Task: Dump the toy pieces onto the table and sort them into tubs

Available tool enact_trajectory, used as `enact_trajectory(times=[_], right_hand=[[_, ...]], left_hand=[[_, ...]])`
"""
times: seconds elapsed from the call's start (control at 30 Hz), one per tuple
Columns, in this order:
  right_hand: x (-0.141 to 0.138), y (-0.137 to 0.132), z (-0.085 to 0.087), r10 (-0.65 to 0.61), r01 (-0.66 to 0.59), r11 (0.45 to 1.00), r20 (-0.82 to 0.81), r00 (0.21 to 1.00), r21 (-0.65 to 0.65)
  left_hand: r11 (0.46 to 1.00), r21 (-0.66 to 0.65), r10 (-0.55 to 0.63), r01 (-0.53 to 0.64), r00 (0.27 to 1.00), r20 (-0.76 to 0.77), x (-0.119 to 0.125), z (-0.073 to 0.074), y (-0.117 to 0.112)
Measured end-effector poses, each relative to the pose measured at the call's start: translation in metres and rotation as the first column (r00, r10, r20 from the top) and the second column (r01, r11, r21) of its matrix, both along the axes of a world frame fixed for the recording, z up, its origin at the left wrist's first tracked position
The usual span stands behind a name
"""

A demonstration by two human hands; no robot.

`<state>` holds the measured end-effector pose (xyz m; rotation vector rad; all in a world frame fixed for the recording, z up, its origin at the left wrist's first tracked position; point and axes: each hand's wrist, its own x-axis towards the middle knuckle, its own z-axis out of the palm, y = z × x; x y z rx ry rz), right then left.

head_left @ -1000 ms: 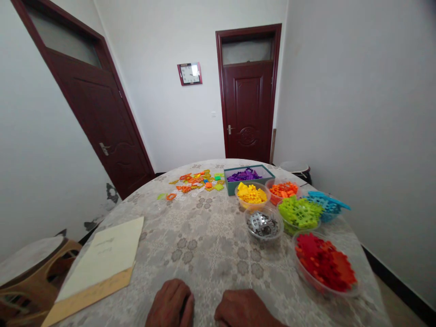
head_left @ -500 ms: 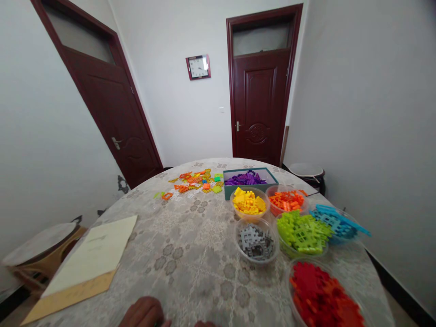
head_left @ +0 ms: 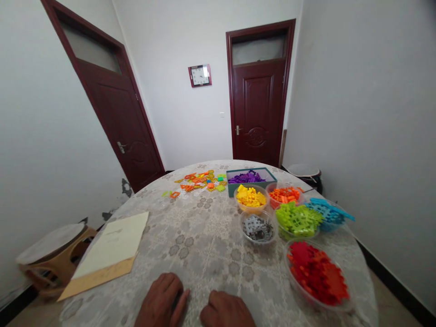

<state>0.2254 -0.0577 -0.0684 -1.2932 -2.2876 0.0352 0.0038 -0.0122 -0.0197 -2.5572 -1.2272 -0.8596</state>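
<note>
My left hand (head_left: 161, 299) rests on the patterned tablecloth (head_left: 204, 254) at the bottom of the view. Its fingers bend downward, and the thumb stands apart with nothing seen between. Beside it on the right, my right hand (head_left: 226, 311) lies with its fingers curled into a loose fist; no object shows in it. The hands do not touch each other. Nearest on the right is a clear bowl of red plastic building pieces (head_left: 318, 274). Left of my hands lies a cream sheet with a small drawing (head_left: 114, 243), on a tan board or envelope (head_left: 98, 278).
Clear bowls hold grey (head_left: 258, 228), lime green (head_left: 298, 219), blue (head_left: 327, 212), yellow (head_left: 251, 196) and orange pieces (head_left: 284, 195). Behind them stands a box (head_left: 232, 190) of purple pieces (head_left: 247, 176). Mixed loose pieces (head_left: 200, 181) lie at the far side. A stool (head_left: 54, 250) stands left.
The view has tilted down, so both hands show more fully and sit higher in the picture. The bowls, box and sheet appear unmoved on the table.
</note>
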Motion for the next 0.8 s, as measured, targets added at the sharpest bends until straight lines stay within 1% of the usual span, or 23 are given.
enact_trajectory(times=[0.07, 0.13, 0.23, 0.37, 0.4, 0.47, 0.53, 0.57, 0.6, 0.63, 0.67, 0.7, 0.73, 0.77, 0.8], right_hand=[[0.000, 0.000, 0.003, 0.036, -0.031, 0.997, 0.068, 0.997, -0.070], [0.003, -0.004, 0.012, 0.066, -0.054, 0.992, 0.106, 0.992, -0.113], [0.012, -0.015, 0.036, 0.067, -0.053, 0.987, 0.089, 0.994, -0.152], [0.025, -0.034, 0.072, 0.127, -0.105, 0.961, 0.069, 0.990, -0.257], [0.029, -0.041, 0.079, 0.111, -0.097, 0.960, 0.039, 0.993, -0.264], [0.038, -0.058, 0.090, 0.003, -0.017, 0.973, -0.061, 0.998, -0.229], [0.054, -0.078, 0.096, -0.175, 0.147, 0.979, -0.201, 0.964, -0.144], [0.064, -0.088, 0.097, -0.279, 0.261, 0.960, -0.266, 0.923, -0.101], [0.077, -0.097, 0.096, -0.384, 0.383, 0.921, -0.316, 0.868, -0.067], [0.090, -0.105, 0.094, -0.488, 0.507, 0.861, -0.346, 0.802, -0.039], [0.105, -0.112, 0.091, -0.584, 0.617, 0.787, -0.352, 0.732, -0.021], [0.120, -0.117, 0.086, -0.663, 0.701, 0.713, -0.334, 0.670, -0.007], [0.133, -0.121, 0.081, -0.725, 0.760, 0.650, -0.297, 0.622, 0.006], [0.146, -0.125, 0.075, -0.761, 0.789, 0.615, -0.250, 0.598, 0.017], [0.156, -0.127, 0.069, -0.781, 0.802, 0.597, -0.206, 0.590, 0.031]], left_hand=[[1.000, 0.005, -0.002, 0.002, 1.000, 0.000, 0.000, 0.000, 0.000], [1.000, 0.005, -0.012, 0.012, 1.000, -0.011, 0.000, -0.001, 0.001], [0.999, -0.010, -0.032, 0.032, 0.999, -0.025, -0.002, -0.002, 0.003], [0.997, -0.045, -0.062, 0.061, 0.998, -0.016, -0.005, -0.006, 0.011], [0.996, -0.054, -0.073, 0.072, 0.997, -0.014, -0.006, -0.007, 0.013], [0.993, -0.064, -0.096, 0.096, 0.995, -0.007, -0.007, -0.008, 0.017], [0.992, -0.071, -0.103, 0.103, 0.995, 0.002, -0.007, -0.007, 0.019], [0.992, -0.073, -0.101, 0.101, 0.995, 0.006, -0.007, -0.006, 0.019], [0.992, -0.074, -0.099, 0.099, 0.995, 0.009, -0.006, -0.005, 0.019], [0.992, -0.076, -0.097, 0.097, 0.995, 0.010, -0.006, -0.004, 0.018], [0.992, -0.076, -0.095, 0.096, 0.995, 0.012, -0.005, -0.003, 0.017], [0.993, -0.077, -0.092, 0.093, 0.996, 0.014, -0.005, -0.002, 0.017], [0.993, -0.077, -0.091, 0.092, 0.996, 0.016, -0.004, -0.002, 0.016], [0.993, -0.076, -0.090, 0.091, 0.996, 0.017, -0.004, -0.002, 0.015], [0.993, -0.076, -0.086, 0.087, 0.996, 0.019, -0.003, -0.002, 0.015]])
